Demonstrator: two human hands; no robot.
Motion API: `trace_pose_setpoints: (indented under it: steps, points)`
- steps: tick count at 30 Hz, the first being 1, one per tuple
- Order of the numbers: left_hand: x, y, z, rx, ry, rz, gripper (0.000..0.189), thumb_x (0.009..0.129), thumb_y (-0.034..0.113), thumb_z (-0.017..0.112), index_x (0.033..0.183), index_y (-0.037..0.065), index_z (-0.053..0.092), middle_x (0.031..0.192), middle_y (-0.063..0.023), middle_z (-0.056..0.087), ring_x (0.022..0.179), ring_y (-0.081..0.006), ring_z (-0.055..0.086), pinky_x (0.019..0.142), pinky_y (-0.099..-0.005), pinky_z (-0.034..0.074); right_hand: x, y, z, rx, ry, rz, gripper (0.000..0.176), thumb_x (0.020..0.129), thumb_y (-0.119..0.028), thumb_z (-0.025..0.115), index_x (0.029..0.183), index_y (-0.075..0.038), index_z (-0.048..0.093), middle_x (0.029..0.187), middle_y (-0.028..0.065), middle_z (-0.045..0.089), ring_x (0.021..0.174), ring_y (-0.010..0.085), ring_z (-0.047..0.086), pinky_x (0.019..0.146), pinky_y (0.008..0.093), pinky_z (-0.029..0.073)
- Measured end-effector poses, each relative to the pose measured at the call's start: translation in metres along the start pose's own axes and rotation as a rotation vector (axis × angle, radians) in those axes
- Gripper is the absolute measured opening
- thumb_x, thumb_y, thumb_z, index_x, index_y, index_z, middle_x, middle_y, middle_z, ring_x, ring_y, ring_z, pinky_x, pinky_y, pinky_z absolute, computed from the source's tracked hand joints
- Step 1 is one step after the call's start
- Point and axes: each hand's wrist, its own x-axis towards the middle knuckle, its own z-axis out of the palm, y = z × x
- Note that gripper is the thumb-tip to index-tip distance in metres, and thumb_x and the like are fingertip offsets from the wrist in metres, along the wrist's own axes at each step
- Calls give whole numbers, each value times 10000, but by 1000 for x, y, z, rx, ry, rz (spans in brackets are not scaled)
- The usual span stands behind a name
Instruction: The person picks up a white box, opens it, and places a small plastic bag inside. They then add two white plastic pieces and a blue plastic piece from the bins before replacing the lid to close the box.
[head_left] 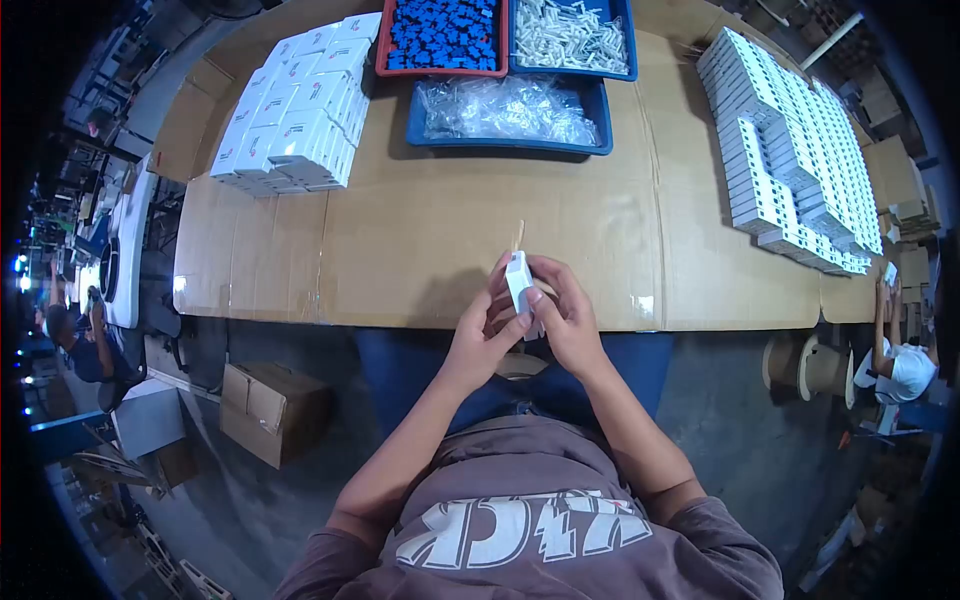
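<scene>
A small white box [519, 281] is held upright between my two hands, close to the table's front edge. A thin tan flap or strip [520, 234] sticks up from its far end. My left hand [484, 333] is closed around the box's left side, thumb near its lower end. On the other side, my right hand [571, 320] grips it with the thumb pressed on its face. The box's underside is hidden by my fingers.
The table is covered with cardboard [480, 200]. White boxes stand stacked at the left [290, 110] and in long rows at the right [790, 150]. At the back are a red tray [440, 73] of blue parts, a blue tray [634, 40] of white pieces, and another blue tray [510, 148] of clear bags.
</scene>
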Motion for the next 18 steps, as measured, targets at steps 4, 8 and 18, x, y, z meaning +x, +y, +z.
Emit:
trace_pose_setpoints:
  steps: [4,8,18]
  points:
    - [3,-8,-5,-29,-12,44,869,1005,149,729,1687,107,191,1496,-146,506,1343,-224,561,1116,-375,480,0,-12,-2,-122,-85,-76,560,998,-208,707,1488,-8,525,1368,180,653,1278,266,623,1111,427,475]
    - [-1,-13,-15,1,-51,128,922,989,153,757,1694,113,164,1493,-148,505,1343,-226,558,1107,-377,483,-1,-10,-3,-116,-118,-137,570,960,-198,753,1459,0,564,1385,198,651,1261,299,635,1105,428,478]
    - [-8,-14,-13,-20,-56,75,953,970,160,762,1691,75,145,1579,-141,401,1376,-247,523,1149,-389,449,-5,-9,-11,-539,-160,-462,480,1027,-156,633,1458,41,561,1459,265,592,1254,437,631,1068,446,504]
